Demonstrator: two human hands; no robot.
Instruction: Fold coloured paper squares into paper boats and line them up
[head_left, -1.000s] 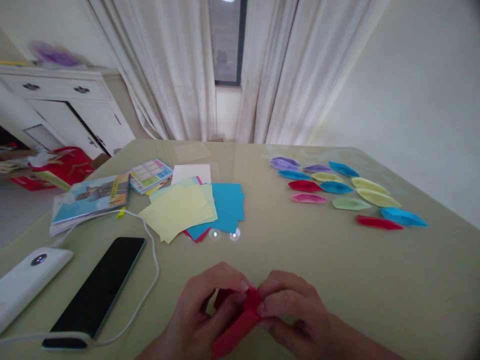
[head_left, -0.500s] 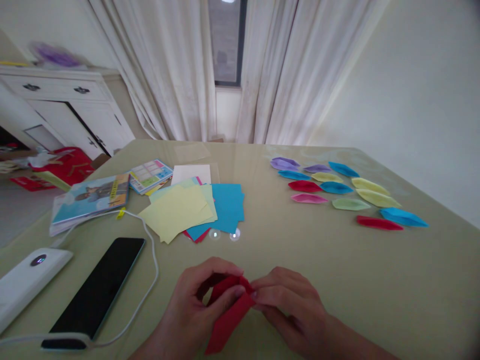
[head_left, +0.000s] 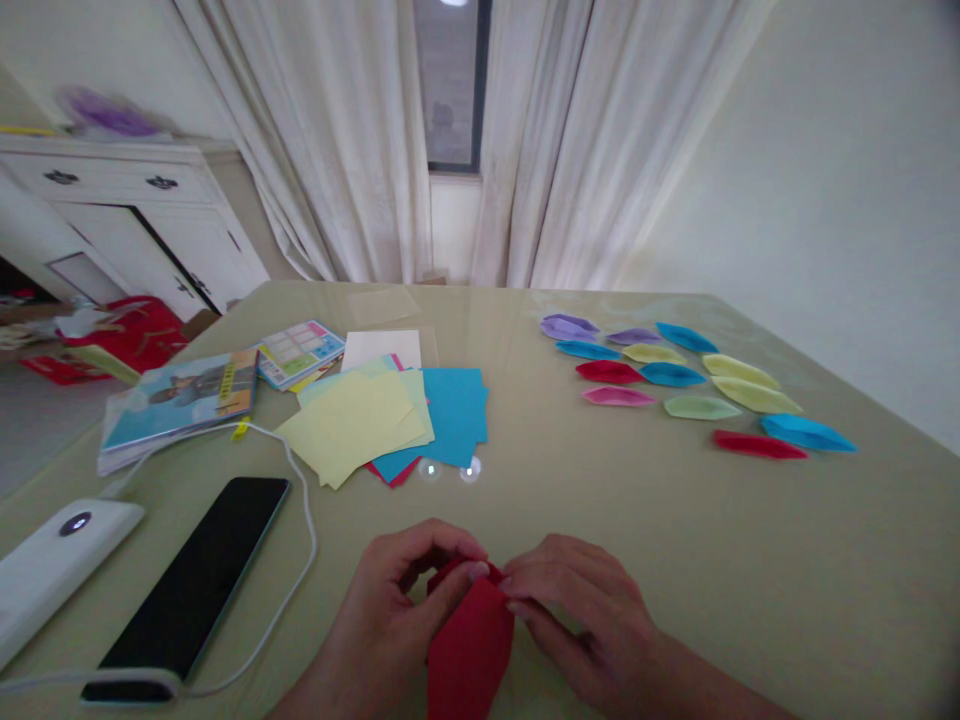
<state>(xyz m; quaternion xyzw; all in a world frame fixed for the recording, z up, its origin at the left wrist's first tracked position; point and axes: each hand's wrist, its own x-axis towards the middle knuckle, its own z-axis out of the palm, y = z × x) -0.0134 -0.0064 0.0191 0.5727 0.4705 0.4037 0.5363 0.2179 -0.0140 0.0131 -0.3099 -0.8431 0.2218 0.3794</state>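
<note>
Red paper (head_left: 471, 650) now turns its broad face upward, its near end swung from a leftward slant to almost straight toward the wearer; both hands keep nearly the same places. It sits to the right of the phone (head_left: 195, 580), level with the phone's nearer half. Its long axis runs from the pinched end, pointing away from the wearer, down to a near end cut off by the view's lower border, leaning slightly less than the phone does.

Left hand (head_left: 394, 605), on the paper's phone side, has its grip pinching the far end between thumb and forefinger. Right hand (head_left: 589, 610), on the side away from the phone, pinches the same end with thumb and fingertips; the two grips nearly meet.

Beyond the phone and to its right, loose sheets (head_left: 356, 420) overlap. Farther right of the phone, folded papers (head_left: 673, 374) lie near the desk's far and right edges, with a broad stretch of desk (head_left: 660, 530) between them and the right hand. White cable (head_left: 311, 520) curves round the phone's right side, apart from the left hand.
</note>
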